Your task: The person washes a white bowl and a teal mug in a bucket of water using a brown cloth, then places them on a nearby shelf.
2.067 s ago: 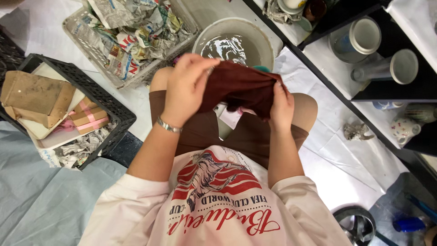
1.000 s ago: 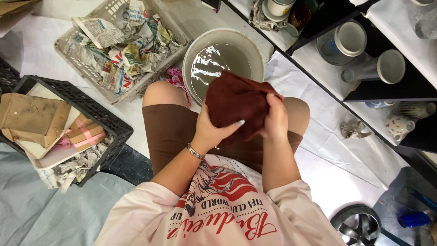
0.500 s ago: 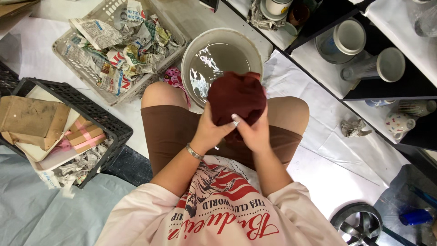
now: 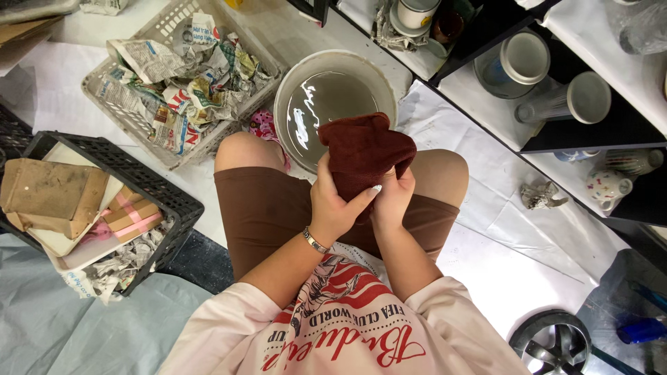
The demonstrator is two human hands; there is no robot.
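Hands have drawn closer around the dark red cloth, which is now bunched above the lap, just before the water basin. Left hand and right hand clasp its lower end, fingers pressed tight, so the wringing or wiping seems underway.

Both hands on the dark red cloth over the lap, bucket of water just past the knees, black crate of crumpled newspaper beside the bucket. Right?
One thing is off. In the head view the crumpled newspaper by the bucket sits in a pale grey basket, not a black one. The black crate lies nearer the person and holds cardboard. The rest stands: left hand and right hand both grip the dark red cloth.
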